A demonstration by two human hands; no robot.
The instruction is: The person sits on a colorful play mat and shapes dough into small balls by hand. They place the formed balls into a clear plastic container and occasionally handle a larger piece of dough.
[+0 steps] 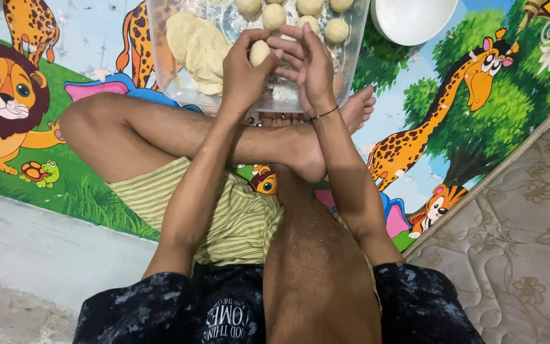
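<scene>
A pale round dough ball (260, 52) is pressed between my two hands above a clear plastic container (160, 70). My left hand (240, 73) cups it from the left, and my right hand (310, 64) covers it from the right with fingers spread over the top. Inside the container lie several more dough balls (274, 16) at the back and a stack of flattened dough discs (195, 54) on the left. I sit cross-legged with my legs under my forearms.
A white bowl (415, 19) stands at the upper right, beside the container. A colourful animal-print mat (479, 121) covers the floor. A beige quilted mattress (523, 255) lies at the right, and bare grey floor (39, 248) at the left.
</scene>
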